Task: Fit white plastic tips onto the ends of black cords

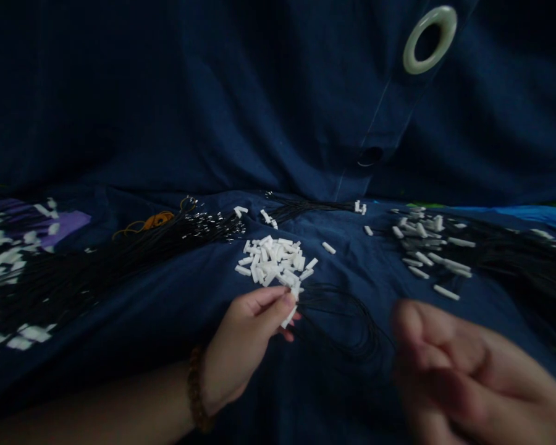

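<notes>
Between the thumb and fingers of my left hand (254,334) are small white plastic tabs (289,316), with thin black cords (359,321) looping away to the right. Just beyond these fingertips lies a pile of loose white tabs (273,256) on dark blue cloth. My right hand (467,377), slightly blurred, is raised at the lower right with its fingers curled in a pinch. A thin black cord seems to run towards it, but what its fingers hold is hidden. A brown beaded bracelet (197,389) circles my left wrist.
Bundled black cords (120,256) stretch across the left, near an orange cord coil (152,221). More black cords (519,256) with white tabs (421,232) lie at the right. Behind hangs a dark blue curtain (236,105) with a pale ring (410,52).
</notes>
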A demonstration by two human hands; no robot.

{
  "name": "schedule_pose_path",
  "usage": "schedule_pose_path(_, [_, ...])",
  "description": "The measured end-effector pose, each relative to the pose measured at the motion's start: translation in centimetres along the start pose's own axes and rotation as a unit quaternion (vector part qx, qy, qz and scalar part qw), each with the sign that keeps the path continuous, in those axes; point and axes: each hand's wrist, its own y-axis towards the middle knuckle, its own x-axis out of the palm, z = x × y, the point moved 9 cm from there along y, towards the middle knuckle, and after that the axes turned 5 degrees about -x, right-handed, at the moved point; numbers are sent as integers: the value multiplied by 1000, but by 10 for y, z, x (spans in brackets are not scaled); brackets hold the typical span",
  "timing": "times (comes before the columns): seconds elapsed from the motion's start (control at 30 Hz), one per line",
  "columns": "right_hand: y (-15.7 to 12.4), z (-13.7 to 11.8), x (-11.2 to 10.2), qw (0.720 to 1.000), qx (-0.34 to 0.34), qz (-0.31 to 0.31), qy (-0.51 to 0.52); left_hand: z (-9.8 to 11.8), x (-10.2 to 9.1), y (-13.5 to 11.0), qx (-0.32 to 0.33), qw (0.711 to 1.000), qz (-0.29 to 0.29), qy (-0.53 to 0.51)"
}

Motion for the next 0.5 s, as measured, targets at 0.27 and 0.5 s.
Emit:
schedule_pose_path(0.27, [18, -21, -1, 949, -53, 110, -289, -13, 9, -6, -33, 999, -22, 35])
schedule_pose_path(0.5, [12, -22, 1, 937, -69, 107, -326, -15, 17, -8, -65, 996, -54, -20])
